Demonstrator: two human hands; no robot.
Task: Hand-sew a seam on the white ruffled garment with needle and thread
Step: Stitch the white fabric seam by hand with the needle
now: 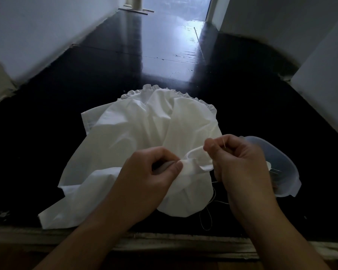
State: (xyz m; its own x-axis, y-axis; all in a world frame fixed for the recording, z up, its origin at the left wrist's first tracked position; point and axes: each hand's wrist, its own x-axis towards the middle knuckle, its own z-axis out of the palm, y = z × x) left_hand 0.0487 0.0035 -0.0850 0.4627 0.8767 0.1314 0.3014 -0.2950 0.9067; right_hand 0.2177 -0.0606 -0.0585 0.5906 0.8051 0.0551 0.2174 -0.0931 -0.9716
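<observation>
The white ruffled garment (129, 133) lies bunched on a dark table, its frilled edge at the far side. My left hand (150, 178) pinches a fold of the garment's near edge between thumb and fingers. My right hand (240, 162) pinches a thin needle (224, 143) just right of that fold, the needle's tip sticking up past the fingers. A pale thread (209, 213) trails in loops on the table below my right hand.
A translucent plastic lid or container (281, 164) sits right behind my right hand. The glossy dark table (144, 55) stretches away between white walls. Its worn front edge (164, 242) runs along the bottom.
</observation>
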